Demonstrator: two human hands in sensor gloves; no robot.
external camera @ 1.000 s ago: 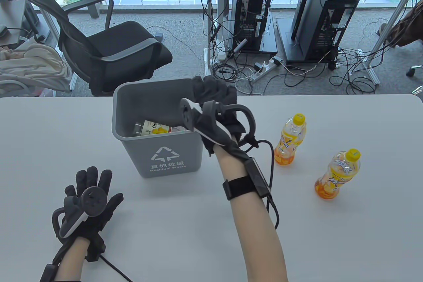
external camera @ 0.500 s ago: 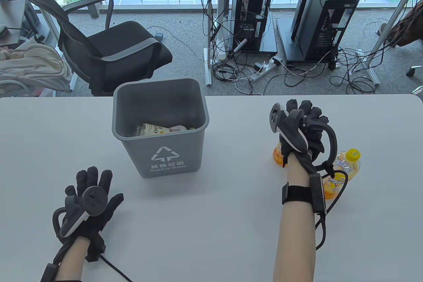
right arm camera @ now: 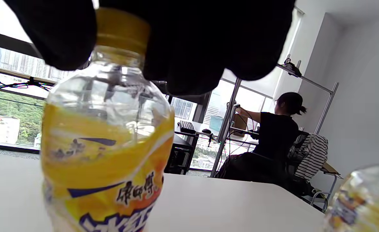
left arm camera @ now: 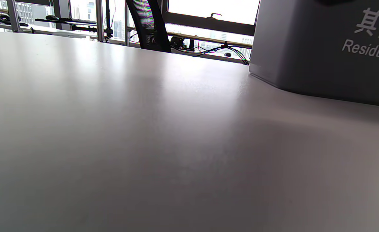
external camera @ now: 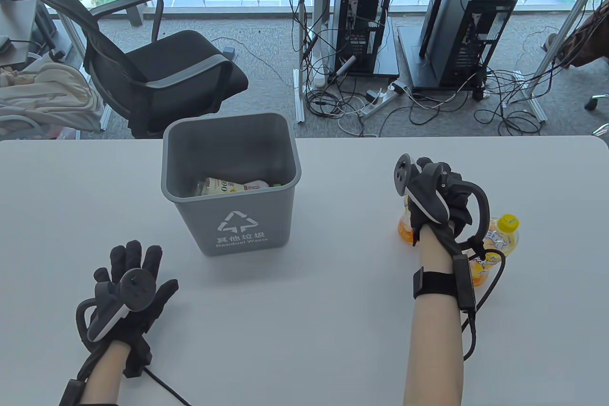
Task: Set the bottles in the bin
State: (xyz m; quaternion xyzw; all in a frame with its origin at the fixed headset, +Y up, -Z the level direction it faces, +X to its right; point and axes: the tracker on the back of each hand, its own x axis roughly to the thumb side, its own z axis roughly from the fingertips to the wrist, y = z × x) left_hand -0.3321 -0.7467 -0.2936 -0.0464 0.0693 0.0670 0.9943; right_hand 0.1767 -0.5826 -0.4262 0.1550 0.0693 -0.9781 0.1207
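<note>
The grey bin (external camera: 231, 173) bore a white recycling-arrows sign above the Chinese "其他垃圾" and the English "Residual Waste"; the left wrist view caught only "其他" and "Residual". A bottle (external camera: 223, 185) lying inside it showed "00" on its label. The orange bottle (right arm camera: 107, 138) near the right wrist camera carried "康师傅" in dark characters, with larger blue lettering below cut off.

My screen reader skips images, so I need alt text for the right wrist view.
Black-gloved fingers of the right hand close around the yellow cap and neck of an orange drink bottle standing on a white table. A second bottle blurs at the right edge.
</note>
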